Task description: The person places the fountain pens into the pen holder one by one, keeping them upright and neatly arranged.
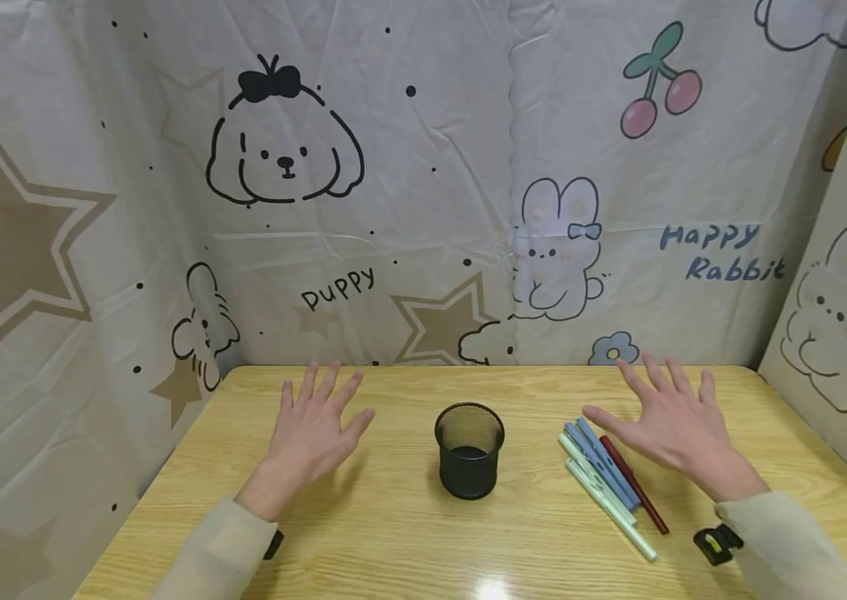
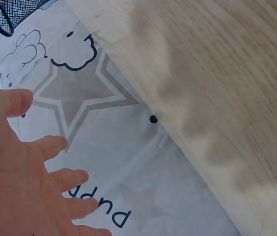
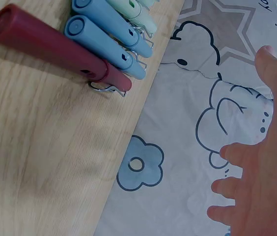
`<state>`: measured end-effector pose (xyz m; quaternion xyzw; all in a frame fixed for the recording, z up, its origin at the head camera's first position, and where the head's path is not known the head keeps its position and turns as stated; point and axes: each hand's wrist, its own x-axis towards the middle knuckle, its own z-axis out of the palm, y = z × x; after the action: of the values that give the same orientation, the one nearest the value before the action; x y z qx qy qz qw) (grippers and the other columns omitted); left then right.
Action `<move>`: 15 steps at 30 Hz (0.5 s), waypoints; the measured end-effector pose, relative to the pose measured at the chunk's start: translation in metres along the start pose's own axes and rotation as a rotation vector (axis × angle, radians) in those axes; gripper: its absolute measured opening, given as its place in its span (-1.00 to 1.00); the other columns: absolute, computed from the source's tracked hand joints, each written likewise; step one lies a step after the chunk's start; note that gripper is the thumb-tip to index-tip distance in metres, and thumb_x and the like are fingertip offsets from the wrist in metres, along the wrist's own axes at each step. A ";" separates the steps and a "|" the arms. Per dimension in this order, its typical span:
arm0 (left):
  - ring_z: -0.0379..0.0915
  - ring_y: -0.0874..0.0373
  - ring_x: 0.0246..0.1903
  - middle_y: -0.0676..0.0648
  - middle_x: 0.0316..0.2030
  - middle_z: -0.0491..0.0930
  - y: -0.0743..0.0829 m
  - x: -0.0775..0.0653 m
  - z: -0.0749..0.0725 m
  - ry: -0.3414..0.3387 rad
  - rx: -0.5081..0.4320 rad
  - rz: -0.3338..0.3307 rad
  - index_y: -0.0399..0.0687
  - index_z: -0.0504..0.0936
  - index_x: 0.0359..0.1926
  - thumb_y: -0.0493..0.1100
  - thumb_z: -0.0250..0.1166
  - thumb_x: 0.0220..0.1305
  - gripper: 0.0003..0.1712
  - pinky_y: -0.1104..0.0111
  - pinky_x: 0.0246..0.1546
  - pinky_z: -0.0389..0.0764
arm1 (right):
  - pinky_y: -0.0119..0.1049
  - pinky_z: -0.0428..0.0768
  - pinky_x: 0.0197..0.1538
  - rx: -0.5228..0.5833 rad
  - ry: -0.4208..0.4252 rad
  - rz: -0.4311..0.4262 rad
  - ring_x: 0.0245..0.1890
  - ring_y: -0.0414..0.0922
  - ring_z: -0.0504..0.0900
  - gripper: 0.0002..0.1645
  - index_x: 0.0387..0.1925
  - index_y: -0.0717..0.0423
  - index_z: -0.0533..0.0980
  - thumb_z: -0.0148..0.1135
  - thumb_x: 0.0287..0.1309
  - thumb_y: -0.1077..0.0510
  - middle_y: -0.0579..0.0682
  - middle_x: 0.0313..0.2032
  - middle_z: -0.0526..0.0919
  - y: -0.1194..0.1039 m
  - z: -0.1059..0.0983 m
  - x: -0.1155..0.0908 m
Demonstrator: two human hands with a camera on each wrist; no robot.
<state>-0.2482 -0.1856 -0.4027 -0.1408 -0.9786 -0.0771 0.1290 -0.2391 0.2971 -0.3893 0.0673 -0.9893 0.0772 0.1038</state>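
Note:
Both hands hover above a wooden table with fingers spread, holding nothing. My left hand [image 1: 314,432] is to the left of a black mesh pen holder [image 1: 468,479], apart from it. The holder stands upright, and no pens show inside it. Beside a small bunch of pens, my right hand [image 1: 674,421] is raised on their right side. The bunch has a dark red pen [image 1: 635,485], two blue pens [image 1: 603,467] and light green pens [image 1: 611,510], lying side by side at a slant. Metal clips show on the pens [image 3: 106,46] in the right wrist view.
The wooden table [image 1: 393,542] ends at a printed curtain [image 1: 423,167] behind it, with more cloth along the left and right sides. A black device [image 1: 718,543] sits by the right sleeve cuff. Light glares on the table's near edge.

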 end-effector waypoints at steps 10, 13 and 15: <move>-0.20 -0.35 0.59 -0.25 0.61 0.07 0.002 -0.007 0.002 0.001 -0.010 0.005 0.10 0.28 0.63 0.36 0.03 0.56 -0.19 -0.40 0.45 -0.18 | 0.60 -0.40 0.36 -0.006 0.008 -0.005 0.50 0.54 -0.04 0.32 0.63 0.19 0.16 0.01 0.23 -0.70 0.48 0.54 0.08 0.006 0.001 -0.008; -0.20 -0.35 0.59 -0.24 0.61 0.08 0.002 -0.010 0.004 0.008 -0.018 0.007 0.11 0.29 0.63 0.36 0.04 0.56 -0.19 -0.40 0.45 -0.18 | 0.59 -0.40 0.37 -0.004 0.013 -0.002 0.49 0.55 -0.01 0.32 0.62 0.20 0.16 0.02 0.24 -0.69 0.50 0.53 0.11 0.009 0.001 -0.011; -0.18 -0.35 0.59 -0.24 0.61 0.08 0.001 -0.012 0.004 0.016 -0.020 0.012 0.11 0.28 0.63 0.36 0.07 0.55 -0.18 -0.40 0.45 -0.17 | 0.59 -0.39 0.37 -0.007 0.018 -0.005 0.48 0.55 0.02 0.31 0.62 0.20 0.16 0.02 0.24 -0.69 0.50 0.52 0.11 0.010 0.001 -0.012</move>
<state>-0.2374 -0.1871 -0.4095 -0.1472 -0.9758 -0.0873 0.1360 -0.2287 0.3081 -0.3946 0.0686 -0.9885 0.0741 0.1130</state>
